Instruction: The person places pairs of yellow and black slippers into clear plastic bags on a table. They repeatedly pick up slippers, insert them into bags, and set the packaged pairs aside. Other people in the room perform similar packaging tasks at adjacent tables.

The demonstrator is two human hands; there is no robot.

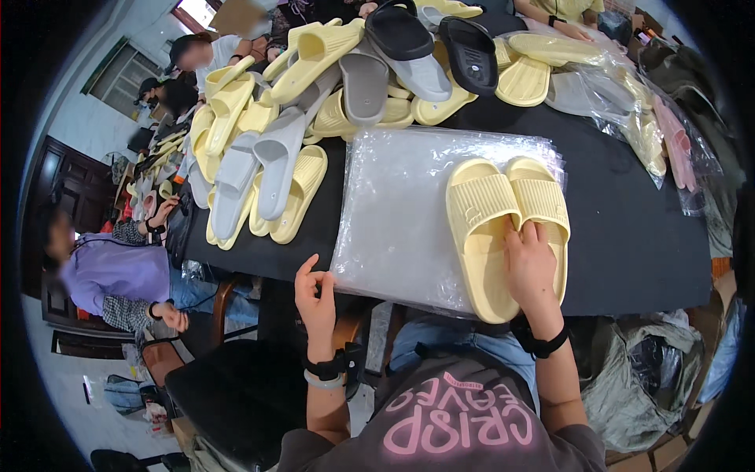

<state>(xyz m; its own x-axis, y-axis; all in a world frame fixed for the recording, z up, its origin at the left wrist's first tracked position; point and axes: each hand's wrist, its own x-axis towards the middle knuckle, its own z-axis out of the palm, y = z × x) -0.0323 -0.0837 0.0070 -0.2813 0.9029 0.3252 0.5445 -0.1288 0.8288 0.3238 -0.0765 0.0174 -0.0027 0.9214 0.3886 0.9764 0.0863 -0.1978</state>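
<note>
My right hand [532,263] grips a pair of yellow slippers [481,200], its fingers bent over their inner edges where the two meet. The pair lies side by side, soles down, on the right part of a stack of clear plastic bags [397,212]. At the near left corner of that stack is my left hand [315,295]. Its index finger points up and its fingers are apart, with the fingertips at or just beside the bags' corner. No object shows in it.
Yellow, grey and black slippers [366,82] are heaped along the far side of the black table [629,252]. Bagged slippers [590,94] lie at the far right. A person in purple [118,271] sits at left; others work beyond. A sack [645,377] stands at lower right.
</note>
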